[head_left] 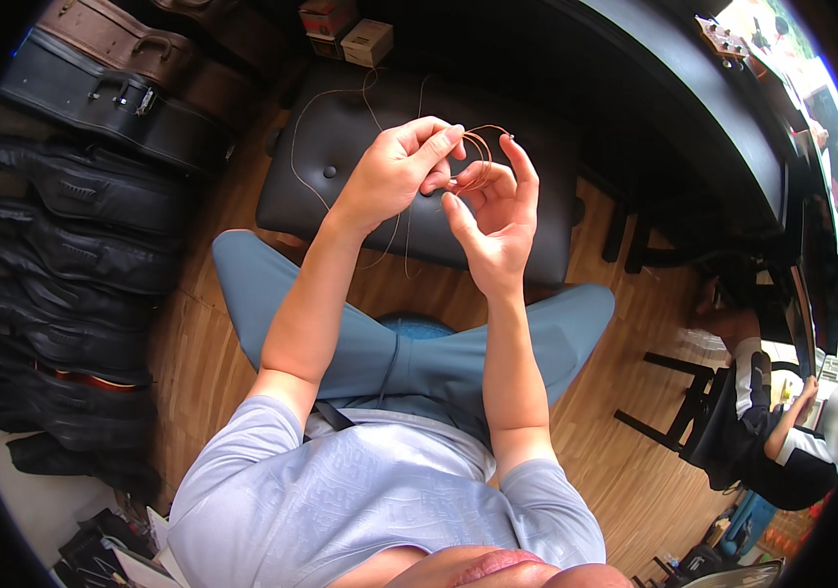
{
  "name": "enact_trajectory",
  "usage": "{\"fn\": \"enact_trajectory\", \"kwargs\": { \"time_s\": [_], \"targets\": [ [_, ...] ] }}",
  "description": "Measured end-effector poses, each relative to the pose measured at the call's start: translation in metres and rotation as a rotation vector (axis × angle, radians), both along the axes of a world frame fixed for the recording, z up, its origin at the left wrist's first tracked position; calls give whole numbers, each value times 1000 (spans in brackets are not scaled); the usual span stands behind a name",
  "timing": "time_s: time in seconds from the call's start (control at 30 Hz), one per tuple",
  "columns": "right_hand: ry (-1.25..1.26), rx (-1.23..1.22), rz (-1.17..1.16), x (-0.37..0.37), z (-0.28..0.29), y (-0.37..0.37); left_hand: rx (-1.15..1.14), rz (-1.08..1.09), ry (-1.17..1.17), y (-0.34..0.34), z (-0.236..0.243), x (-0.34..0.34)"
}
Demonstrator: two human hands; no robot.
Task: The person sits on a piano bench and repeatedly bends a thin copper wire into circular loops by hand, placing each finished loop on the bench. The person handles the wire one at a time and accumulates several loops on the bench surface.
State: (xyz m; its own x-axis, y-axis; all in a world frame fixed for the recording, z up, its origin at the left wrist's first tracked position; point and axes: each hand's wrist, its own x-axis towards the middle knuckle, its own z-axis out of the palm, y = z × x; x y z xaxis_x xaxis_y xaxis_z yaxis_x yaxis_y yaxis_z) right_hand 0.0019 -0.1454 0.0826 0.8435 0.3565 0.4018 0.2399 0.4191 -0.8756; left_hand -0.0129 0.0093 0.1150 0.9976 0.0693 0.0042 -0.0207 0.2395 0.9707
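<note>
My left hand [401, 167] pinches a thin copper-coloured coil that looks like a guitar string [483, 157], thumb and forefinger closed on its upper side. Facing it, my right hand [499, 220] is open: the thumb and forefinger stand wide apart while the other fingers curl beside the loops. One end of the wire reaches the right forefinger's tip; whether the curled fingers grip any of it I cannot tell. Below both hands lies a black tufted bench [350, 142]. Long loose strands of thin wire [292, 147] arc over its top and hang past its near edge.
Two small boxes [368, 43] sit beyond the bench. Black and brown instrument cases [86, 98] stack along the left. A curved black surface [693, 98] rises at the right, with a headstock [722, 39] near it. Another person [781, 431] sits lower right, beside a black stand [669, 392].
</note>
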Motion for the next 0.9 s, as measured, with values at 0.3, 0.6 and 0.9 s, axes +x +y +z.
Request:
{"fn": "enact_trajectory", "kwargs": {
  "time_s": [0.3, 0.6, 0.9],
  "targets": [
    [-98, -43, 55, 11, -7, -11, -13, 35, -16, -1, -1, 1],
    [-33, -29, -278, 18, -12, -17, 154, 121, -11, -2, -9, 4],
    [404, 480, -95, 34, -14, -40, 174, 131, -99, 6, -15, 7]
  ]
}}
